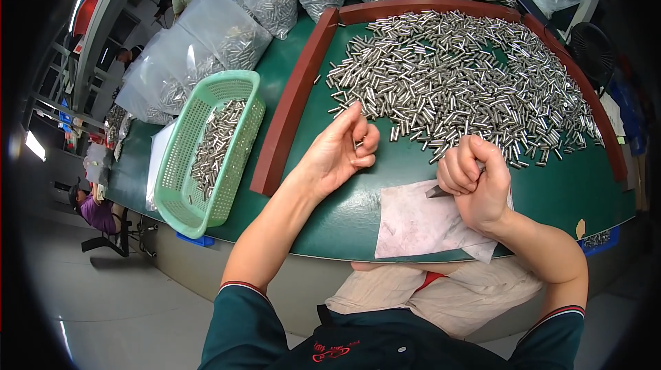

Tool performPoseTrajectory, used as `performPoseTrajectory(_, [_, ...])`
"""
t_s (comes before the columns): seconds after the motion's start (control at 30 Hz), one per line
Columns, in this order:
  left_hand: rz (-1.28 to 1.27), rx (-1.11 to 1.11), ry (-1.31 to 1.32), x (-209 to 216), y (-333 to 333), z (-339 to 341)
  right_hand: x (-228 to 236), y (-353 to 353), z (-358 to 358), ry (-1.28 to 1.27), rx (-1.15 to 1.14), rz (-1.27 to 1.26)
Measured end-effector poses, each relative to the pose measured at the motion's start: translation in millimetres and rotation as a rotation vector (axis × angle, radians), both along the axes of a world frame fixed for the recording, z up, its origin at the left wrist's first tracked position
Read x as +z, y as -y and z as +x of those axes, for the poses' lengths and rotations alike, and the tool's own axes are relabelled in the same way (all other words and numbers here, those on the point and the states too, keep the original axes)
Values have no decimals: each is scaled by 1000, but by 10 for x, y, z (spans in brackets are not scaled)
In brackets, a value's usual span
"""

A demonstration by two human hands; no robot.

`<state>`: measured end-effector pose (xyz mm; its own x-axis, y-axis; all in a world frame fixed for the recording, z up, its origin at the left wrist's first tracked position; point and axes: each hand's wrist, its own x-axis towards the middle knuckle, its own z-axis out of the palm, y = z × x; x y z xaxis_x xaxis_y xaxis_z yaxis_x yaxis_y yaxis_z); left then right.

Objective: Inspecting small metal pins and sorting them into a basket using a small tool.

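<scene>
The dark green, smooth table top (544, 205) has its near edge at six o'clock from both hands. A long dark red wooden rail (296, 105) stands at nine o'clock of the left hand (342, 143); other red rails close the far side and the right side. Bare green surface is open between the two hands, also at three o'clock of the right hand (475, 174).

The many short, shiny silver metal cylinders (454, 81) lie in one wide, disordered pile, at two o'clock from the left hand and twelve o'clock from the right. At its near border, the pile becomes thinner.

The left fingers are half curled and narrow, near the pile; whether they hold a cylinder, I cannot tell. The right hand is closed around a dark grey flat piece (436, 192), whose end comes out above a stained whitish sheet (413, 222), at eight o'clock.

More cylinders lie inside a light green perforated plastic basket (239, 156), at nine o'clock, beyond the rail.
</scene>
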<state>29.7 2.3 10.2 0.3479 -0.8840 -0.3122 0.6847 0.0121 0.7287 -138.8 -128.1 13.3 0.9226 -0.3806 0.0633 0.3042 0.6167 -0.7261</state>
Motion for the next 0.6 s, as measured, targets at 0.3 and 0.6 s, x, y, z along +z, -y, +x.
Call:
performPoseTrajectory(0.3, [182,179,1710,-110,121,-95,-5,-7,8,13,8,-5])
performPoseTrajectory(0.6, [115,-122,2118,-27,142,-25,-11,-10,1,7,0,-17])
